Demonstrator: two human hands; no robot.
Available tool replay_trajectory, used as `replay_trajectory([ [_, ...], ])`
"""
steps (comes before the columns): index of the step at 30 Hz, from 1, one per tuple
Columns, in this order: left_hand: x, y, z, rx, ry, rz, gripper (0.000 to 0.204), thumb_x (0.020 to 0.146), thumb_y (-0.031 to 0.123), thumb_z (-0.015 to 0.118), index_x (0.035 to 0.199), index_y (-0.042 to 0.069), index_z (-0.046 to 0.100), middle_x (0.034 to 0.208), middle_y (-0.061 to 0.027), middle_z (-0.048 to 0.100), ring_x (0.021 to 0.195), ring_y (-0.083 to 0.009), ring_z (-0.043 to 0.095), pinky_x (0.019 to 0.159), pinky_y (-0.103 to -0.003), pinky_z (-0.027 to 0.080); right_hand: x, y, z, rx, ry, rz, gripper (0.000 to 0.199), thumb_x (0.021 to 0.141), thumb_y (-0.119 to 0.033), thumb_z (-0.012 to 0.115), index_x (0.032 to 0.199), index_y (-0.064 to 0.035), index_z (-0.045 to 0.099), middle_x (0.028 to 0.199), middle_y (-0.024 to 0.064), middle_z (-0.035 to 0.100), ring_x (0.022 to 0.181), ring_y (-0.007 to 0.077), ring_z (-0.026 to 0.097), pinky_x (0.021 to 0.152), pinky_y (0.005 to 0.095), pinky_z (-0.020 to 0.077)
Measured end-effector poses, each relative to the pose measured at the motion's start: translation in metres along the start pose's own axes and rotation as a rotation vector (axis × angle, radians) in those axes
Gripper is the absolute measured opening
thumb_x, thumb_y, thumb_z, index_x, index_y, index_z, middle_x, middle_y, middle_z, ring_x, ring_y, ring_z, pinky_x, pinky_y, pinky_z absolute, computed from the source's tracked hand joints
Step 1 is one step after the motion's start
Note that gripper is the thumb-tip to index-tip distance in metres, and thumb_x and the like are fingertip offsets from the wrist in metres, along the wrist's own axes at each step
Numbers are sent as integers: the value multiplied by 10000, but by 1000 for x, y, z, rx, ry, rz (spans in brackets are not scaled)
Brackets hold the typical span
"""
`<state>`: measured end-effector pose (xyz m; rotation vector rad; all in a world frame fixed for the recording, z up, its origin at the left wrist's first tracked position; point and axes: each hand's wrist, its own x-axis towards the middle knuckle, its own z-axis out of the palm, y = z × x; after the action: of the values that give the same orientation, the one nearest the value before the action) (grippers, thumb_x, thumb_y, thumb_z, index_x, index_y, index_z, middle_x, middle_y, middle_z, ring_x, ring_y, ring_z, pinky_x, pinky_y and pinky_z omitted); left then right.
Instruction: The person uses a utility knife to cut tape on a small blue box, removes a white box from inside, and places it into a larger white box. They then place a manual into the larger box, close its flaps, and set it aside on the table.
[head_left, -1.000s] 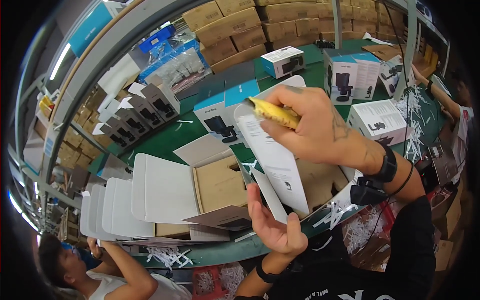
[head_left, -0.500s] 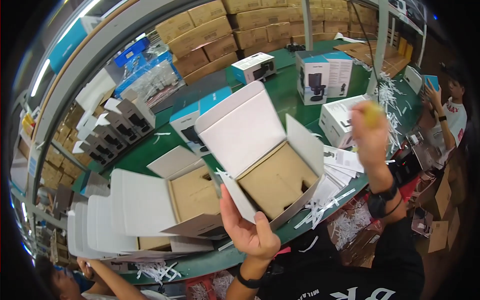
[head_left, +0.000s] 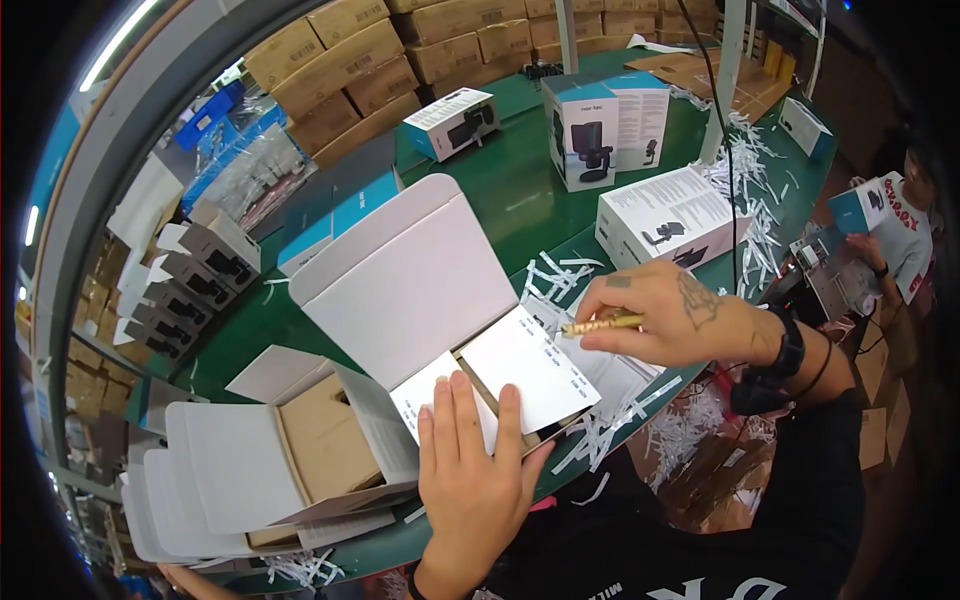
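Note:
Before me stands a white carton (head_left: pixel 410 270) with its lid raised and both side flaps folded inward. Between the flaps shows a strip of brown cardboard insert (head_left: pixel 478 375). My left hand (head_left: pixel 470 470) lies across the left flap (head_left: pixel 412 392), fingers stretched out, thumb by the front wall. My right hand (head_left: pixel 665 315) is closed round a slim, patterned yellow thing (head_left: pixel 603 325) whose kind I cannot make out. It hovers by the right flap (head_left: pixel 545 365). Below that hand lie white paper leaflets (head_left: pixel 625 372), partly covered.
On my left, more opened cartons (head_left: pixel 235 460) stand lined up. Closed microphone boxes (head_left: pixel 580 130) sit at the back of the green table (head_left: pixel 490 215). Shredded paper (head_left: pixel 755 190) is scattered at the right. Another person (head_left: pixel 905 215) holds a box at the far right.
The carton's side flaps have folded in over the brown insert. My left hand has moved from the front edge onto the flap. My right hand has come down and left with the yellow thing.

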<state>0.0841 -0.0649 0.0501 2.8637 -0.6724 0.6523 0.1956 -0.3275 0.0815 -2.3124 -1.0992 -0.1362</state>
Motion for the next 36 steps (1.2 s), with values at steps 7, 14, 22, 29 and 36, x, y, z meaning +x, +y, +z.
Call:
replay_trajectory([
  [7,3,-3,-2,-46,-58,-12,724,758,346,835,1387,83,589,1454,-331,467,1340,-504,468,1077,-588,394,6,-2,-15,-223,83,-195,204,852,-284,783,927,-109,710,839,44,641,710,243,661,585,340,513],
  [14,2,-8,-3,-32,-82,32,644,832,424,762,1368,100,613,1417,-350,501,1318,-494,501,1076,-578,399,9,5,-10,-184,132,-255,193,842,-266,787,928,-107,718,831,34,629,709,238,662,580,350,513],
  [22,2,-8,-5,-71,-114,32,717,764,364,822,1383,84,594,1460,-336,459,1357,-498,449,1088,-596,363,7,14,11,212,49,3,257,790,-222,855,926,-73,696,872,74,661,731,241,686,594,325,524],
  [29,1,-13,-5,-50,-94,46,710,774,381,811,1379,77,595,1453,-337,468,1336,-498,474,1072,-597,379,18,4,7,-57,38,-190,362,779,-243,866,1017,-62,663,894,94,660,757,255,687,657,339,522],
  [36,-7,-11,14,-199,51,-15,787,770,408,786,1425,51,536,1474,-358,439,1372,-498,445,1099,-585,376,11,-3,26,78,-36,34,511,640,-276,880,1040,-81,629,877,91,625,801,264,616,753,375,477],
])
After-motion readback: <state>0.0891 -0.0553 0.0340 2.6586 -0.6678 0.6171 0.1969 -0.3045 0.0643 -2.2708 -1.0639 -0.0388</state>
